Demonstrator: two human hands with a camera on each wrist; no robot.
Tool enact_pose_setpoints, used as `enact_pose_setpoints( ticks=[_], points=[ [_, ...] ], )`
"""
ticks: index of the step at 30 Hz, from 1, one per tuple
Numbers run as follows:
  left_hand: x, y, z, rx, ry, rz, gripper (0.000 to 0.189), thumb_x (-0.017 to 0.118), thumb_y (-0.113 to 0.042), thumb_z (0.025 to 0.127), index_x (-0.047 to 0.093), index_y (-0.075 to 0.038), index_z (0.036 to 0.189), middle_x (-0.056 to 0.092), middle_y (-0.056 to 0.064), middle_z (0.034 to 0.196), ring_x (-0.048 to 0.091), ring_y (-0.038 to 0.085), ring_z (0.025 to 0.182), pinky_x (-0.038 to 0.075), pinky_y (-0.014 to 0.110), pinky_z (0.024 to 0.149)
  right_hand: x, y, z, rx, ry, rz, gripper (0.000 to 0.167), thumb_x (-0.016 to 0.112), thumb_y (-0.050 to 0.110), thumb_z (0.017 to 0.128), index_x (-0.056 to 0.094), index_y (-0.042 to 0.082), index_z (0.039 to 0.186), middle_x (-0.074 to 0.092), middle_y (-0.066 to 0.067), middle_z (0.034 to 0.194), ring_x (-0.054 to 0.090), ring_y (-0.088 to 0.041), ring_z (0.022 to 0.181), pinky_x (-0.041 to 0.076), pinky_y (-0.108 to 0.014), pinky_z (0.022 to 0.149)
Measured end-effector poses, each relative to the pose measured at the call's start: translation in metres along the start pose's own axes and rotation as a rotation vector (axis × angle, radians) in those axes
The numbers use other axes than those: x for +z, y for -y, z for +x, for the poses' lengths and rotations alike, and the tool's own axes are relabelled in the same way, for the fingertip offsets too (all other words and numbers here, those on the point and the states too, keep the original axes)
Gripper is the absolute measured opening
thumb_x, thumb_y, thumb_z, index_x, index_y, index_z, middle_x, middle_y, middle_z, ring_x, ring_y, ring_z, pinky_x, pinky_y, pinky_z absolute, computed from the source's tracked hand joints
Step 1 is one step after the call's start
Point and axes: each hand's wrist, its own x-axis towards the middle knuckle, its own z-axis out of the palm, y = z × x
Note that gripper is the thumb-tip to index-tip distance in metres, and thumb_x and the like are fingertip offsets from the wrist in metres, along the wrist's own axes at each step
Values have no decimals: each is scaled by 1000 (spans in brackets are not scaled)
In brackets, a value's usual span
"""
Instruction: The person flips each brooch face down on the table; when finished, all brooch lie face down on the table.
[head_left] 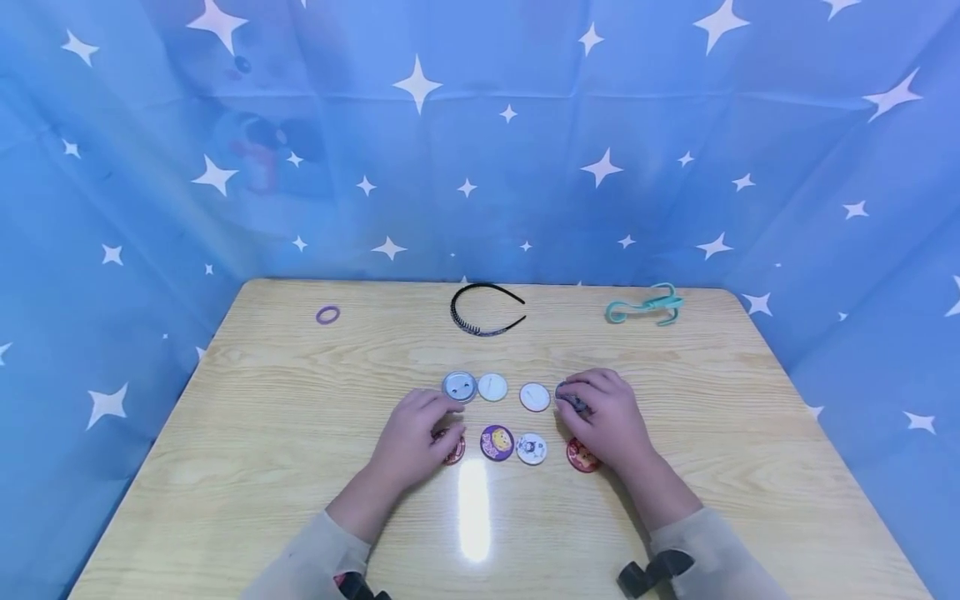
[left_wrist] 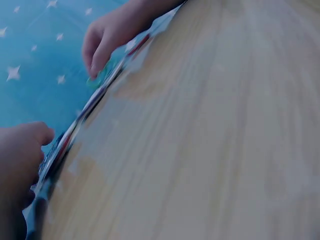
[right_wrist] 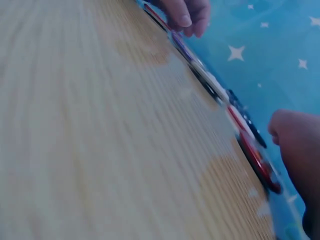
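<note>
Round pin badges lie in two rows on the wooden table. My right hand (head_left: 611, 417) holds a dark badge (head_left: 576, 402) at the right end of the far row, fingers and thumb at its edges. Below that wrist lies a red badge (head_left: 582, 456), partly covered. My left hand (head_left: 416, 429) hangs with loosely bent fingers over another red badge (head_left: 455, 452), its fingertips near a silver badge back (head_left: 459, 387). Between the hands are two white badge backs, one left (head_left: 492, 387) and one right (head_left: 535, 397), a purple badge (head_left: 497, 442) and a white cartoon badge (head_left: 532, 448).
A black toothed headband (head_left: 467, 325) lies at the back middle of the table (head_left: 247, 400). Far left is a purple hair tie (head_left: 327, 314), and far right a teal curved clip-like item (head_left: 645, 307). A blue starry curtain (head_left: 495, 142) hangs behind.
</note>
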Motion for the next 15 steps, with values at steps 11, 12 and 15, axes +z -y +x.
enact_pose_setpoints(
  ticks=[11,12,15],
  points=[
    [-16,14,-6,-43,155,-86,30,87,-35,88,78,-16,109,73,-4,109,62,19,109,51,42,100,18,31,6,-76,15,16,25,79,32,83,82,13,98,76,-7,109,64,-33,111,43,-59,99],
    [-18,15,-6,-50,174,-99,30,87,-35,88,78,-16,110,73,-4,110,61,19,110,50,42,101,20,35,7,-82,16,15,24,78,33,83,82,13,97,76,-7,109,64,-32,111,42,-59,99],
    [-25,18,-5,-70,239,-140,31,87,-34,89,78,-17,114,71,-6,115,60,18,116,49,44,104,28,48,9,-108,11,16,21,77,32,83,81,15,94,76,-5,107,65,-31,109,44,-58,97]
  ],
)
